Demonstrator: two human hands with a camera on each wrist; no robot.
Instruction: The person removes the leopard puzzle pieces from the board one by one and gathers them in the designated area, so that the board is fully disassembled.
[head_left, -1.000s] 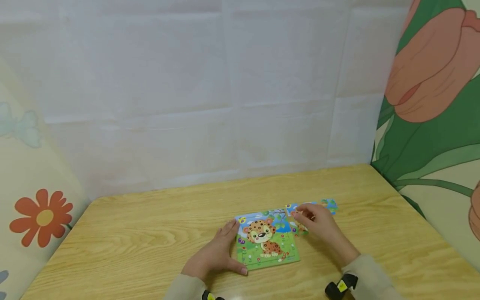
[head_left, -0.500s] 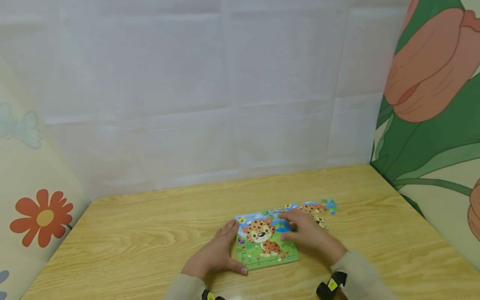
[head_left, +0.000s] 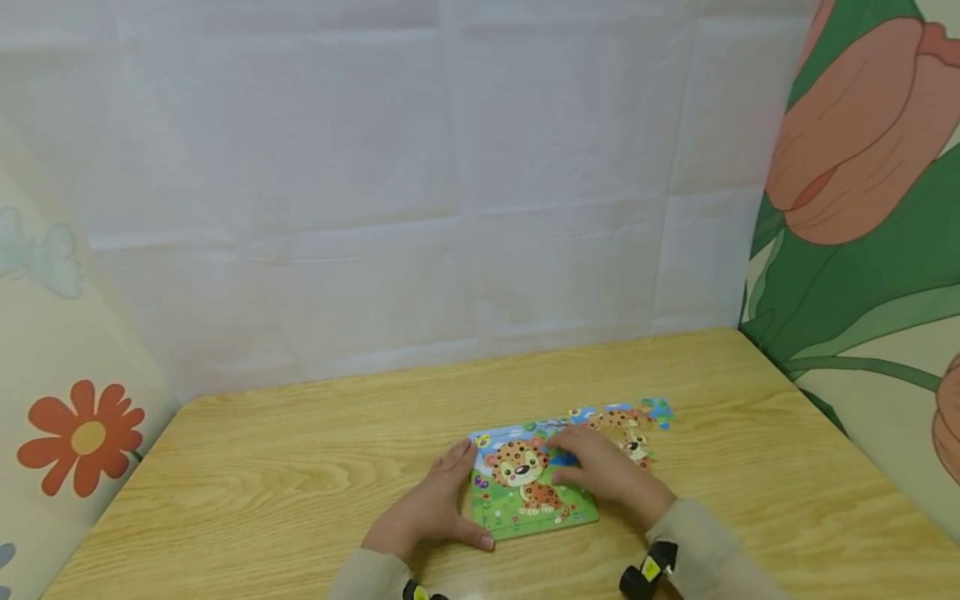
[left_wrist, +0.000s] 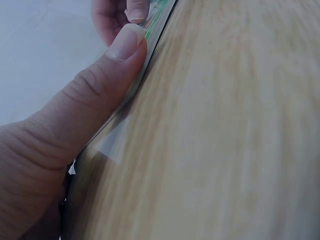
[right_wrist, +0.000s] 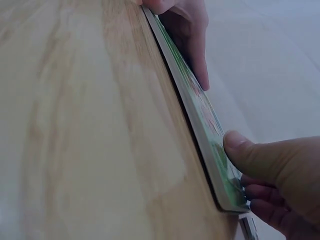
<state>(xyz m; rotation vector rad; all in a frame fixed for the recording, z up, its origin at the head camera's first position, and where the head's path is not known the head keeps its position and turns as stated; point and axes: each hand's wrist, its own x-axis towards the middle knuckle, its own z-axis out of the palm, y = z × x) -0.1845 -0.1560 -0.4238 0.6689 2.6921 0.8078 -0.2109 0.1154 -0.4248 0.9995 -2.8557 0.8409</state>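
A flat square puzzle board point(head_left: 517, 500) with a leopard-cub picture lies on the table. My left hand point(head_left: 431, 504) holds its left side in the head view, fingers along the edge and thumb at the near corner. In the left wrist view that thumb point(left_wrist: 112, 65) presses on the board's rim. Over the board's upper right part is my right hand point(head_left: 600, 467), index finger and thumb curved and apart; whether a piece lies between them is hidden. The right thumb point(right_wrist: 245, 150) touches the board's top in the right wrist view. Spotted puzzle pieces point(head_left: 637, 446) lie beside the board.
The wood-grained table point(head_left: 300, 467) runs back to a hanging white sheet point(head_left: 360, 183). A wall with painted flowers point(head_left: 847, 167) stands on the right, another with an orange flower point(head_left: 88, 437) on the left. A blue-green piece point(head_left: 660, 412) lies far right among the pieces.
My right hand has moved left and nearer, from above the loose pieces to the board's upper right part, uncovering the pieces' spotted pictures. My left hand and the board have stayed put.
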